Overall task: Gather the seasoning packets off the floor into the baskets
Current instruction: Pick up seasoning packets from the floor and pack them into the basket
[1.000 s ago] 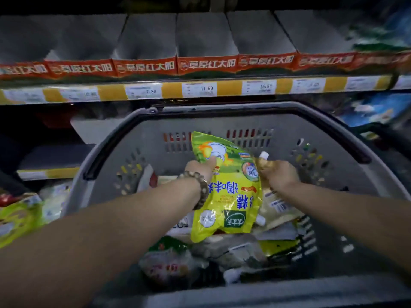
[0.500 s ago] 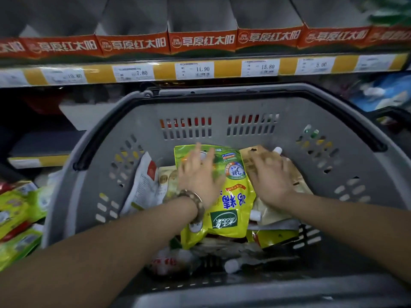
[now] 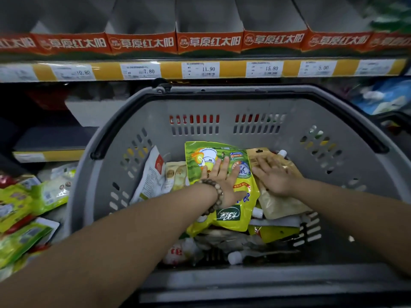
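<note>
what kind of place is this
Most likely a supermarket aisle: a shelf edge with price tags, branded display cartons above it, and a grey shopping basket holding seasoning packets.

Left hand [image 3: 224,185] laid flat on yellow-green packet [image 3: 224,218], right hand [image 3: 275,176] on tan pouch [image 3: 280,203], inside grey basket [image 3: 222,107].

Dim, flat light with glare on the yellow pouch [image 3: 224,190] — the shelf edge [image 3: 200,70] bows from wide-angle distortion, corners blurred and dark.

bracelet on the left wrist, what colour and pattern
Brown wooden-looking round beads, strung in a band; only the head view shows it.
</note>
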`<action>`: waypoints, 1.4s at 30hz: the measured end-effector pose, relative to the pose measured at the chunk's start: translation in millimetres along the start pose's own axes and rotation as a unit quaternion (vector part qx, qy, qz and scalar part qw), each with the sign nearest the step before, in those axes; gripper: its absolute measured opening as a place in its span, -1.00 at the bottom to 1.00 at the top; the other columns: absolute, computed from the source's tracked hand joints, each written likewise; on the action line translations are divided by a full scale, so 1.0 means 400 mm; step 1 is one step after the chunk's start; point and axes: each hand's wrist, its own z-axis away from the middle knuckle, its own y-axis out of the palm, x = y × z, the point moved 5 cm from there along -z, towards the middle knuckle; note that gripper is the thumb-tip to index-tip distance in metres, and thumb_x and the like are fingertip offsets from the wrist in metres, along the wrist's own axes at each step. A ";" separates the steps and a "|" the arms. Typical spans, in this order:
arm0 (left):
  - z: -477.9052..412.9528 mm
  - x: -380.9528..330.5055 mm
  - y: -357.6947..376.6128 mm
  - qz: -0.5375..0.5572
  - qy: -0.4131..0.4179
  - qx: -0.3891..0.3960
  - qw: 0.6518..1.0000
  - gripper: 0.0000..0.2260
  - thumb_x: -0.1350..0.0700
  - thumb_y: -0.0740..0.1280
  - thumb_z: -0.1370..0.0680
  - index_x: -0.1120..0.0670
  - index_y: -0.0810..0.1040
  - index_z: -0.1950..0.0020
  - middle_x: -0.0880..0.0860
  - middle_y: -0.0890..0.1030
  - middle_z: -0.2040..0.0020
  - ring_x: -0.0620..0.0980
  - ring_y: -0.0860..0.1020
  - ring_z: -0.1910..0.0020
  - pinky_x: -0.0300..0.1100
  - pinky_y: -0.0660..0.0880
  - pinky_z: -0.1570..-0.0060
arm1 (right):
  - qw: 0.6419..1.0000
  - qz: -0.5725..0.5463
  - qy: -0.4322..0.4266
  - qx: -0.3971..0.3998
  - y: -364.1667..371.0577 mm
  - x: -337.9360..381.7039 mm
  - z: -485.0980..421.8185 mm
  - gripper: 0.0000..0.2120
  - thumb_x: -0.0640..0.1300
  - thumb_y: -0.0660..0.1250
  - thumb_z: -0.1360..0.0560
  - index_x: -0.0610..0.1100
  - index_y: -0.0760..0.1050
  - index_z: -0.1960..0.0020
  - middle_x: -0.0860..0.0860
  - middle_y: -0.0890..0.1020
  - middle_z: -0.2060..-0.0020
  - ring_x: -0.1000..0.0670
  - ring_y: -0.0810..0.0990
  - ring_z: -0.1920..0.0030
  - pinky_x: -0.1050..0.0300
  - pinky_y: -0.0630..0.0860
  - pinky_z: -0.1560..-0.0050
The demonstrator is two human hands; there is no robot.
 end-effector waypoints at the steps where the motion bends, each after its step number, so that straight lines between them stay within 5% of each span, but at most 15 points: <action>1: 0.003 0.002 -0.012 0.011 0.006 0.020 1.000 -0.28 -0.31 0.05 -0.54 -0.08 -0.25 -0.53 0.03 -0.38 -0.50 0.04 -0.32 -0.49 0.14 -0.25 -0.44 | 1.000 0.003 -0.006 0.018 -0.010 0.000 0.003 -0.42 0.23 -0.18 -0.60 0.06 -0.17 -0.56 -0.02 -0.18 -0.55 -0.08 -0.26 -0.53 -0.22 -0.18 -0.47; 4: 0.037 0.016 -0.071 0.085 0.026 0.024 0.996 -0.30 -0.25 0.17 -0.54 -0.05 -0.06 -0.55 0.09 -0.23 -0.54 0.10 -0.13 -0.53 0.03 -0.07 -0.46 | 1.000 0.014 -0.019 0.009 -0.064 0.041 0.047 -0.44 0.21 -0.11 -0.61 0.05 -0.07 -0.55 -0.05 -0.07 -0.55 -0.10 -0.12 -0.54 -0.12 -0.10 -0.50; 9: 0.187 0.090 -0.188 0.128 0.022 -0.081 0.988 -0.51 -0.04 0.22 -0.58 0.10 0.25 -0.47 0.11 0.31 -0.45 0.08 0.33 -0.39 -0.22 0.29 -0.26 | 0.990 0.046 -0.096 -0.096 -0.199 0.216 0.182 -0.32 0.30 0.05 -0.54 0.03 -0.02 -0.55 -0.04 0.05 -0.54 -0.06 0.06 -0.52 -0.15 -0.01 -0.49; 15: 0.509 0.300 -0.322 0.231 -0.029 -0.277 0.932 -0.55 0.00 0.33 -0.52 0.02 0.36 -0.40 0.03 0.45 -0.36 0.00 0.43 -0.31 -0.27 0.32 -0.19 | 0.948 0.085 -0.251 -0.177 -0.264 0.529 0.386 -0.18 0.26 0.28 -0.43 0.07 -0.02 -0.54 -0.03 0.05 -0.54 -0.03 0.10 -0.52 -0.12 0.01 -0.50; 18: 0.675 0.436 -0.301 0.268 -0.078 -0.328 0.902 -0.55 0.01 0.36 -0.49 -0.02 0.39 -0.37 0.02 0.47 -0.32 0.00 0.46 -0.26 -0.14 0.39 -0.25 | 0.926 0.059 -0.323 -0.188 -0.247 0.709 0.483 -0.17 0.19 0.37 -0.39 0.04 0.06 -0.53 -0.05 0.14 -0.52 -0.08 0.18 -0.49 -0.04 0.15 -0.46; 22: 0.854 0.592 -0.215 0.254 -0.148 -0.375 0.879 -0.52 0.05 0.40 -0.47 0.00 0.40 -0.37 0.02 0.48 -0.29 -0.03 0.43 -0.28 -0.31 0.29 -0.16 | 0.908 0.068 -0.376 -0.170 -0.159 0.917 0.557 -0.25 0.16 0.36 -0.44 0.05 0.10 -0.52 -0.06 0.29 -0.44 -0.11 0.31 -0.40 -0.07 0.32 -0.36; 33: 1.142 0.950 0.134 0.246 -0.297 -0.344 0.856 -0.48 0.01 0.37 -0.48 0.01 0.33 -0.40 0.03 0.38 -0.38 0.02 0.38 -0.32 -0.15 0.33 -0.23 | 0.897 0.143 -0.413 -0.062 0.196 1.400 0.507 -0.40 0.06 0.38 -0.43 -0.05 0.31 -0.42 -0.08 0.42 -0.35 -0.11 0.40 -0.33 0.02 0.40 -0.24; 42: 1.079 1.060 0.440 0.277 -0.434 -0.232 0.825 -0.51 0.00 0.34 -0.48 -0.03 0.33 -0.40 0.06 0.37 -0.38 0.10 0.43 -0.28 -0.05 0.41 -0.18 | 0.883 0.216 -0.411 0.061 0.547 1.466 0.331 -0.46 0.02 0.35 -0.47 -0.05 0.33 -0.40 -0.06 0.46 -0.30 -0.09 0.44 -0.27 0.05 0.42 -0.14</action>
